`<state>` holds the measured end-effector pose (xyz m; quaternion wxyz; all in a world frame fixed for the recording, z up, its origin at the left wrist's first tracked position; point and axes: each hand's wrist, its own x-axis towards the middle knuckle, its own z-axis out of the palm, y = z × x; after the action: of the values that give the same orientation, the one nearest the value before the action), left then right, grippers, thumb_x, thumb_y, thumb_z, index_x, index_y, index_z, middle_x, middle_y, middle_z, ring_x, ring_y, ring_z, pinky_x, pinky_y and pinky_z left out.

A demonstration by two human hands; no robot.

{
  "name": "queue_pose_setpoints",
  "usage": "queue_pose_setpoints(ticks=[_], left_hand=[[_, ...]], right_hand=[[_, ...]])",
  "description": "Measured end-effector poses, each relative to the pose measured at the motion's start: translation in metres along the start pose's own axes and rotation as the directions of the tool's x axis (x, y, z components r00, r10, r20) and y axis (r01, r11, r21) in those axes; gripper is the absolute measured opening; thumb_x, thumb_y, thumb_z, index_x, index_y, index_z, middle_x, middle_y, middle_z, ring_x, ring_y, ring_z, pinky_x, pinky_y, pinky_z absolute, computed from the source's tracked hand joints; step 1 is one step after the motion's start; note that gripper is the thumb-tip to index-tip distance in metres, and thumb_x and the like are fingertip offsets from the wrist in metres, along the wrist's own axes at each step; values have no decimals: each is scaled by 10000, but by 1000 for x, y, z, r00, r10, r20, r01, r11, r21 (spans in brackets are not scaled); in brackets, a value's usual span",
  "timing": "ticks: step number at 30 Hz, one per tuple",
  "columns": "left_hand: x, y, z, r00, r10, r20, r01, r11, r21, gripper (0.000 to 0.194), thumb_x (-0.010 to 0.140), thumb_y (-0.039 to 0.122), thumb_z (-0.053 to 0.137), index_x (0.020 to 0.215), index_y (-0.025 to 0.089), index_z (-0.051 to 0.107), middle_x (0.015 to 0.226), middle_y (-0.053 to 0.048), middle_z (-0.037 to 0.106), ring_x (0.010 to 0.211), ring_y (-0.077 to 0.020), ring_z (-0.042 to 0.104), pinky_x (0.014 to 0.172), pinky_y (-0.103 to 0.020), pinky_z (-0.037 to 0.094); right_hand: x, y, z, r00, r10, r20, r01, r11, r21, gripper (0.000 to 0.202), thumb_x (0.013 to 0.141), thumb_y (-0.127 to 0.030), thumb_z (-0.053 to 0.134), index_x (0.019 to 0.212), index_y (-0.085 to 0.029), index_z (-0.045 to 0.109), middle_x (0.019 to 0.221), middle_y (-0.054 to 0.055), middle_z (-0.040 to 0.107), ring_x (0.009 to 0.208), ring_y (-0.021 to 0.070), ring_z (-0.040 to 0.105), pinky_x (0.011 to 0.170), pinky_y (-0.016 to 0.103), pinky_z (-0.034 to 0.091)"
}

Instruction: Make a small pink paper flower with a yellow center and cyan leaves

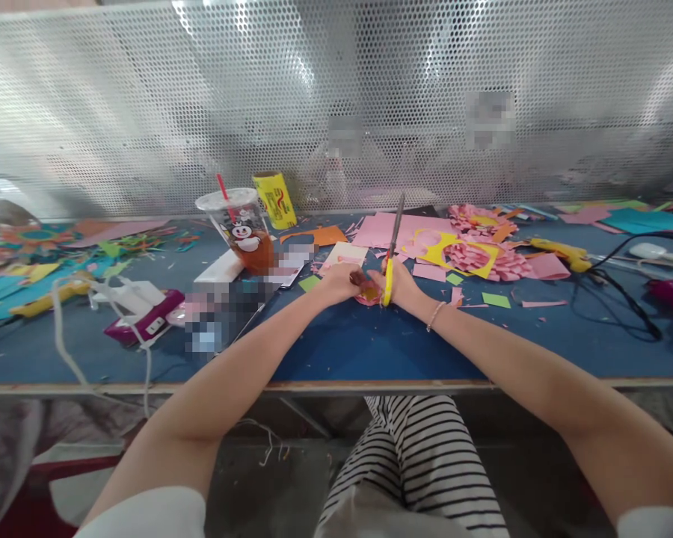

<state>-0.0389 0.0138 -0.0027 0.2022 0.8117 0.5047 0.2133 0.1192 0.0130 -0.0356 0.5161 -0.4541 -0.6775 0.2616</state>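
Note:
My left hand [339, 285] is closed on the edge of a small pink paper flower [370, 300] with a yellowish centre, held just above the blue table. My right hand [410, 293] meets it from the other side, its fingers at the flower. Hooked in that hand is a pair of scissors [389, 280] with yellow handles, blades pointing up and away from me. Part of the flower is hidden by my fingers. Beyond my hands lie pink paper sheets [378, 232], a cut yellow sheet [485, 263] and fringed pink paper flowers [519, 263].
A lidded drink cup [255, 246] with a red straw stands left of my hands, near a yellow roll [274, 200]. Purple power strip [146, 321] and cables lie left. A yellow glue gun [566, 254] with a black cord is right. Perforated metal panel [336, 90] rises behind.

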Motion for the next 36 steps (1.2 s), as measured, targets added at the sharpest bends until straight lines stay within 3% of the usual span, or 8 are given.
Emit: queue_pose_setpoints(ticks=[5,9,11,15,21,26,32,36], left_hand=[[0,-2,0,1000,-3,-4,3,1000,-12,155,575,169,616,729,152,625,670,-1,621,628,-126,559,584,-241,437],[-1,-2,-1,999,32,-7,-31,999,12,144,598,229,625,724,158,621,637,6,609,611,-127,555,583,-246,424],[-1,-1,-2,999,34,-4,-34,999,17,142,601,246,629,711,158,617,633,5,608,608,-129,556,574,-245,416],[-3,2,-3,1000,6,-11,-6,1000,-9,102,602,216,615,682,154,603,656,-3,617,649,-136,575,588,-240,429],[-3,0,-4,999,51,16,-50,998,-38,143,596,211,628,718,141,606,679,-9,617,641,-136,577,573,-236,432],[-4,1,-4,999,43,-26,-43,999,12,91,588,162,617,673,140,593,652,0,609,634,-126,567,592,-231,434],[-3,-3,-1,997,70,-9,-71,995,-73,224,643,339,649,723,134,605,712,-25,635,643,-127,569,578,-229,438],[-1,-4,1,998,34,-47,-38,997,-69,237,646,344,654,753,139,604,745,-31,639,629,-117,565,577,-226,438]], right_hand=[[-1,-5,0,1000,9,-10,-8,999,53,336,644,-418,615,675,-235,335,561,-57,361,497,117,365,466,280,346],[-8,-21,-7,996,-27,-81,44,975,220,331,691,-432,590,700,-234,325,616,-40,379,554,123,409,544,293,400],[-11,-26,-7,998,-28,-62,46,953,298,326,706,-439,576,730,-234,323,656,-36,390,577,120,424,577,294,419],[-13,-27,-2,997,49,59,-62,967,248,403,638,-462,634,745,-240,315,665,-49,377,551,109,399,530,283,410],[-9,-21,0,1000,16,19,-22,950,312,361,708,-484,568,742,-243,301,696,-32,402,620,135,455,567,296,426],[-9,-11,4,994,36,104,-64,959,275,382,669,-475,618,734,-227,334,677,-46,392,584,111,402,591,299,400],[-9,-17,-1,996,-25,84,-11,918,398,331,707,-398,594,733,-229,310,737,-35,398,662,111,444,647,294,404],[-8,-20,-7,995,-9,96,-31,913,408,346,692,-394,601,735,-231,299,729,-43,375,644,102,428,638,286,402]])
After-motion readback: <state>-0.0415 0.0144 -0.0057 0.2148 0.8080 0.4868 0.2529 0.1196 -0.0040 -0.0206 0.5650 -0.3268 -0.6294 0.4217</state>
